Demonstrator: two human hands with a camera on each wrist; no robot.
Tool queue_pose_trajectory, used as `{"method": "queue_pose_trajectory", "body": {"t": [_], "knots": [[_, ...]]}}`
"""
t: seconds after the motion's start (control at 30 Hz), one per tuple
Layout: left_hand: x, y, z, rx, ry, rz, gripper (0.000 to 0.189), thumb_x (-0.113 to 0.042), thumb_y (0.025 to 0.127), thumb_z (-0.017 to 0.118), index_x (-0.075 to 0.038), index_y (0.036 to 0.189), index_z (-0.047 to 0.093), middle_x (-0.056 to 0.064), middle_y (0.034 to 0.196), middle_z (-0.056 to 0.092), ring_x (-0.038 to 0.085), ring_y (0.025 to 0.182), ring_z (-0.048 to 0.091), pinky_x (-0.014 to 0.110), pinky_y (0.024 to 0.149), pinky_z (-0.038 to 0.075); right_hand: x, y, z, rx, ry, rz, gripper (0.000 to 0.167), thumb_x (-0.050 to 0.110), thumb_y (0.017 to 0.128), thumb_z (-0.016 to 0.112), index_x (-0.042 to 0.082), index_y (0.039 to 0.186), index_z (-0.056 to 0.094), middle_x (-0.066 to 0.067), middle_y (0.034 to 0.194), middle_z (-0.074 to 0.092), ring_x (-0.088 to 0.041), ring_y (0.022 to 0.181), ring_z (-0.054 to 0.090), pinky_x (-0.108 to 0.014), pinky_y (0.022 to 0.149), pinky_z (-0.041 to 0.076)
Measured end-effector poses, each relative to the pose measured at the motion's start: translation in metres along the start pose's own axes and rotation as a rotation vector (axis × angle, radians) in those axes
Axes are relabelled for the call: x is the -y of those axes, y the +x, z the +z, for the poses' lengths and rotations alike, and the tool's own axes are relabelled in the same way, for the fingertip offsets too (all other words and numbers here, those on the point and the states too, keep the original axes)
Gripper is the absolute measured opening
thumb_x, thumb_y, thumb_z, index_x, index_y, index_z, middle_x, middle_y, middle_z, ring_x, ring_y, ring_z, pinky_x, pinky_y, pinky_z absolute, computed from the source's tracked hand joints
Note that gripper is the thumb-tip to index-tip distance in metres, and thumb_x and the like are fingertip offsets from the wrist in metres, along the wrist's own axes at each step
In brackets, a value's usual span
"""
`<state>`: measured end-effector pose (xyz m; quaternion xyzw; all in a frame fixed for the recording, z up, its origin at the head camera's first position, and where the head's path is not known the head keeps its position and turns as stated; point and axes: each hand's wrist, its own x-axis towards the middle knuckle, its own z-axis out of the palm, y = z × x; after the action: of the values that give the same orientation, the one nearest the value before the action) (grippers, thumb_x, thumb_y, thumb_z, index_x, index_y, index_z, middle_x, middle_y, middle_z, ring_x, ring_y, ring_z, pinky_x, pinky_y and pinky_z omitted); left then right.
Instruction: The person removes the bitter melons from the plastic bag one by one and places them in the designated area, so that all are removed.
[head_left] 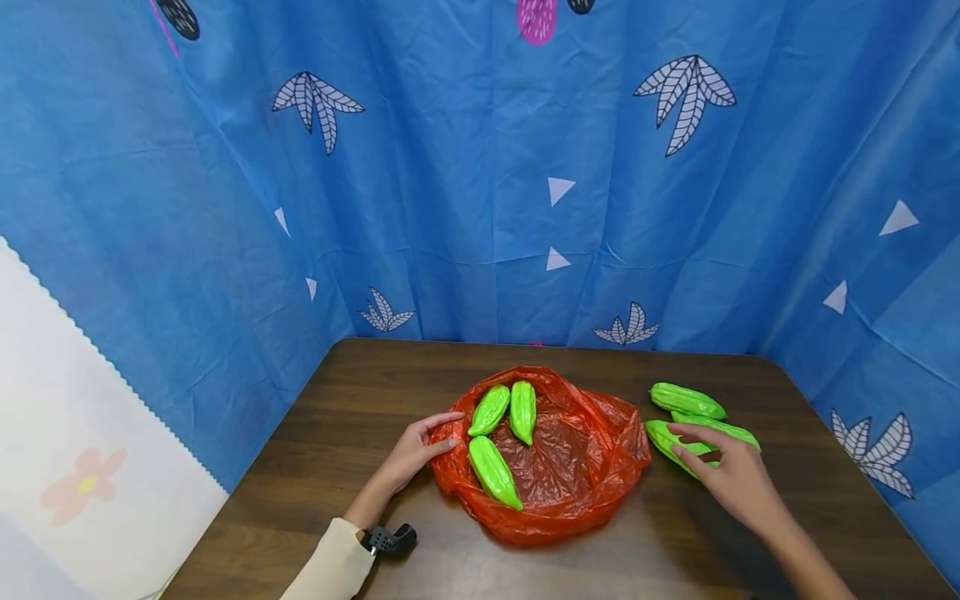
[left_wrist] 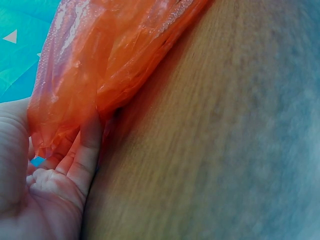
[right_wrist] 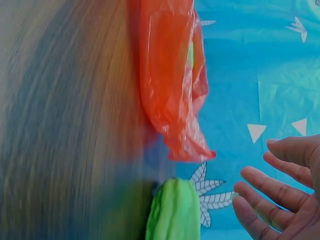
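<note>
A red plastic bag [head_left: 551, 467] lies spread with its mouth up at mid-table, three bright green ridged gourds [head_left: 495, 473] inside along its left side. My left hand [head_left: 408, 450] holds the bag's left edge; in the left wrist view the thin plastic [left_wrist: 125, 55] passes between thumb and fingers. To the right of the bag lie three more green gourds [head_left: 688, 400], close together. Over the nearest of them is my right hand [head_left: 738, 483], fingers spread and nothing in its grasp. The right wrist view shows a gourd [right_wrist: 174, 212] beside that hand, below the bag's tip.
The dark wooden table [head_left: 390, 379] backs onto a blue patterned curtain [head_left: 480, 167], which also runs along both sides. A white cloth with a flower print [head_left: 86, 483] hangs at the left. On the left wrist sits a black strapped device [head_left: 390, 540].
</note>
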<state>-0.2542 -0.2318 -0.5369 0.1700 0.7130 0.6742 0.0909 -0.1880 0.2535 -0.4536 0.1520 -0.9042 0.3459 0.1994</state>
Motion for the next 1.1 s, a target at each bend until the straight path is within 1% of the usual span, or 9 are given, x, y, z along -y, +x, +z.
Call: {"method": "queue_pose_trajectory", "body": {"t": [0.27,0.47,0.53,0.6,0.7,0.83,0.93,1.07,1.1], "knots": [[-0.001,0.0,0.001,-0.01,0.017,0.01,0.047,-0.011,0.098,0.067,-0.004,0.144,0.056,0.022,0.144,0.054,0.021,0.104,0.07,0.036,0.085,0.06,0.016,0.005,0.012,0.018,0.054,-0.043,0.03,0.007,0.088,0.079,0.01,0.118,0.075,-0.008,0.112,0.075,-0.017,0.089,0.071,-0.028,0.063,0.059],[0.001,0.001,-0.001,-0.001,0.019,0.02,0.048,-0.009,0.099,0.066,-0.001,0.144,0.054,0.025,0.144,0.053,0.021,0.102,0.071,0.035,0.084,0.06,0.028,0.006,0.024,0.073,0.083,-0.037,0.028,0.01,0.09,0.078,0.011,0.118,0.075,-0.007,0.112,0.075,-0.02,0.092,0.071,-0.027,0.064,0.059],[0.002,0.002,-0.001,-0.001,0.025,0.021,0.048,-0.009,0.098,0.067,-0.001,0.144,0.054,0.026,0.144,0.052,0.021,0.103,0.071,0.034,0.084,0.06,0.031,0.007,0.028,0.09,0.092,-0.041,0.028,0.01,0.09,0.078,0.011,0.117,0.076,-0.006,0.108,0.075,-0.017,0.085,0.071,-0.027,0.062,0.058],[0.001,0.001,0.0,-0.002,0.029,0.017,0.048,-0.01,0.098,0.067,-0.001,0.144,0.055,0.025,0.144,0.052,0.022,0.103,0.07,0.034,0.084,0.06,0.035,0.007,0.032,0.1,0.092,-0.047,0.027,0.01,0.089,0.078,0.013,0.116,0.076,-0.004,0.104,0.074,-0.012,0.079,0.067,-0.025,0.06,0.056],[0.0,0.001,0.0,-0.003,0.034,0.014,0.048,-0.01,0.098,0.067,-0.002,0.144,0.055,0.025,0.144,0.052,0.024,0.104,0.07,0.034,0.085,0.06,0.04,0.009,0.038,0.104,0.08,-0.067,0.027,0.01,0.088,0.08,0.015,0.114,0.077,0.001,0.097,0.073,-0.004,0.07,0.057,-0.024,0.056,0.05],[0.0,0.001,0.001,-0.002,0.028,0.013,0.048,-0.01,0.098,0.067,-0.002,0.144,0.055,0.025,0.143,0.053,0.023,0.104,0.07,0.035,0.085,0.06,0.046,0.012,0.045,0.114,0.069,-0.106,0.029,0.009,0.087,0.081,0.016,0.114,0.077,0.001,0.103,0.075,-0.013,0.08,0.064,-0.029,0.063,0.054],[0.001,0.001,0.0,-0.004,0.023,0.011,0.048,-0.01,0.098,0.067,-0.002,0.144,0.055,0.025,0.144,0.053,0.021,0.103,0.07,0.034,0.084,0.06,0.05,0.013,0.052,0.135,0.075,-0.119,0.029,0.01,0.087,0.08,0.014,0.115,0.077,-0.002,0.109,0.075,-0.02,0.087,0.066,-0.032,0.067,0.056],[0.001,0.001,0.0,-0.006,0.023,0.012,0.048,-0.009,0.099,0.066,-0.001,0.144,0.054,0.025,0.144,0.052,0.021,0.103,0.071,0.034,0.084,0.06,0.057,0.015,0.059,0.169,0.091,-0.108,0.027,0.013,0.089,0.079,0.016,0.116,0.077,-0.001,0.112,0.075,-0.011,0.082,0.061,-0.027,0.062,0.051],[0.001,0.001,0.0,-0.006,0.02,0.012,0.048,-0.009,0.098,0.066,-0.001,0.144,0.054,0.025,0.144,0.052,0.021,0.103,0.071,0.034,0.084,0.06,0.059,0.016,0.061,0.179,0.102,-0.106,0.027,0.014,0.09,0.079,0.017,0.116,0.077,-0.001,0.113,0.075,-0.009,0.077,0.061,-0.026,0.059,0.051]]}}
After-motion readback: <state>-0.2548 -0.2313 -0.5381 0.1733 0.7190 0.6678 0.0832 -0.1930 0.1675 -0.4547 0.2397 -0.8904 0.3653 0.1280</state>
